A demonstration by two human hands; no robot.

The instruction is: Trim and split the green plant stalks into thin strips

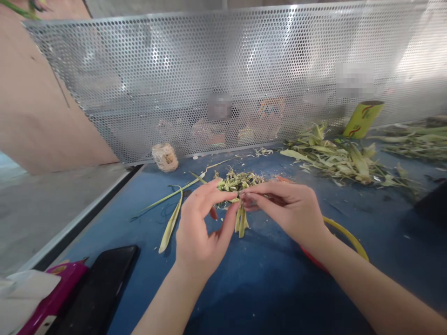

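Observation:
My left hand point(202, 225) and my right hand point(284, 204) meet over the middle of the blue table point(265, 288). Thumb and fingers of each are pinched together at the upper end of a folded pale-green leaf strip point(241, 222), whose two ends hang down below the fingertips. The exact spot of the grip is partly hidden by the fingers. Just behind them lies a small heap of shredded green plant bits point(235, 180). A long pale leaf point(171, 228) and a thin stalk point(157, 203) rest to the left of my left hand.
A perforated metal panel point(195, 60) closes off the back. At the right lie dried leaves point(342, 158) and a yellow-green tube point(363, 120). A whitish roll point(165, 157) stands back left. A black phone point(98, 288) and a magenta object point(64, 284) occupy the front left. A yellow curved band point(351, 237) shows beside my right wrist.

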